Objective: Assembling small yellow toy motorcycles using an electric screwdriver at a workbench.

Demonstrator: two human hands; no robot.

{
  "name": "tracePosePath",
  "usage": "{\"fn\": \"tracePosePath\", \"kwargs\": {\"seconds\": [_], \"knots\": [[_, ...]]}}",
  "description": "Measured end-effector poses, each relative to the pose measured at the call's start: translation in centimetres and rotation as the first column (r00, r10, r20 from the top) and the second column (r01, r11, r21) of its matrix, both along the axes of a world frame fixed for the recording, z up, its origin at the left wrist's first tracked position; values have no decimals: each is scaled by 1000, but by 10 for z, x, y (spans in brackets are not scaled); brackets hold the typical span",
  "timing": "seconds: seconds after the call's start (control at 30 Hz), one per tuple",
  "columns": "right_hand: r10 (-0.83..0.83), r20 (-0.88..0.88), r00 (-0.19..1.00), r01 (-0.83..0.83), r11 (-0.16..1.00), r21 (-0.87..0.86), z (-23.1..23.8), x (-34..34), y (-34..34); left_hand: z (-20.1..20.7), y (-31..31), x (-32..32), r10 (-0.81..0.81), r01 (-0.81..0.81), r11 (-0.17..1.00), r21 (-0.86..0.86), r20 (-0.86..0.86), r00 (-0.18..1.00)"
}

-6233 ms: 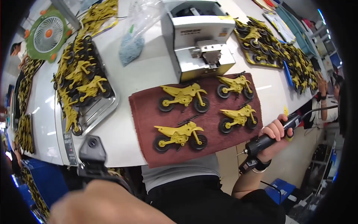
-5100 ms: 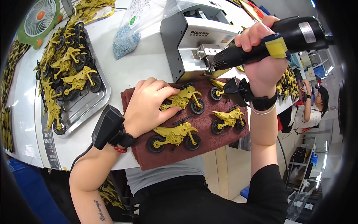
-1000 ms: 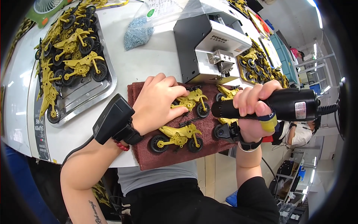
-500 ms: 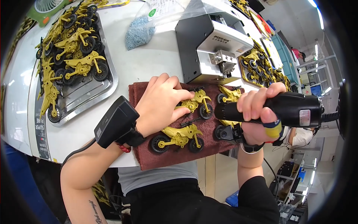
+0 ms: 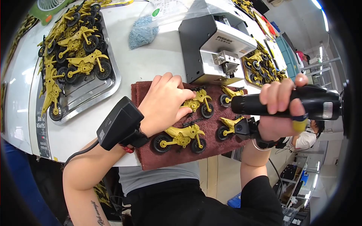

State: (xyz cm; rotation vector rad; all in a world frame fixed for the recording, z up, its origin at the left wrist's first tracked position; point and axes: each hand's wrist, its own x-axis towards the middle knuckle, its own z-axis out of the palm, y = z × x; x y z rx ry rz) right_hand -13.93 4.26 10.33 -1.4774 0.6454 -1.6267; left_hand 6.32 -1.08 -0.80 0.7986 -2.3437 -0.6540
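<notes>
The left hand (image 5: 161, 102) pinches the yellow plastic bike (image 5: 198, 101) between thumb and fingers, on the fuzzy maroon cloth (image 5: 166, 159). The right hand (image 5: 281, 113) wraps around the smooth black barrel of the driver (image 5: 249, 104). A boxy metal machine (image 5: 211, 54) stands just behind the cloth on the glossy white desk (image 5: 156, 64); spoke-wheeled bikes (image 5: 81, 62) heap in a shiny, round-cornered tray (image 5: 90, 98).

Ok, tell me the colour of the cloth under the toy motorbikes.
The cloth is reddish-brown, clearest in the head view.
</notes>
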Motion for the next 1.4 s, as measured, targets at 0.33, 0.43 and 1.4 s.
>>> {"fn": "tracePosePath", "kwargs": {"seconds": [0.33, 0.43, 1.4], "knots": [[-92, 82, 992, 99, 991, -91, 15, -19, -46, 39, 41, -21, 101, -80, 976, -203, 95, 990], [-117, 73, 990, 121, 991, -48, 10, -16, -52, 33, 66, -38, 80, -55, 987, -149, 167, 983], [207, -198, 958, -153, 955, 256, -22, 71, -26, -3, 80, -47, 176, -160, 980, 119, -139, 975]]}}
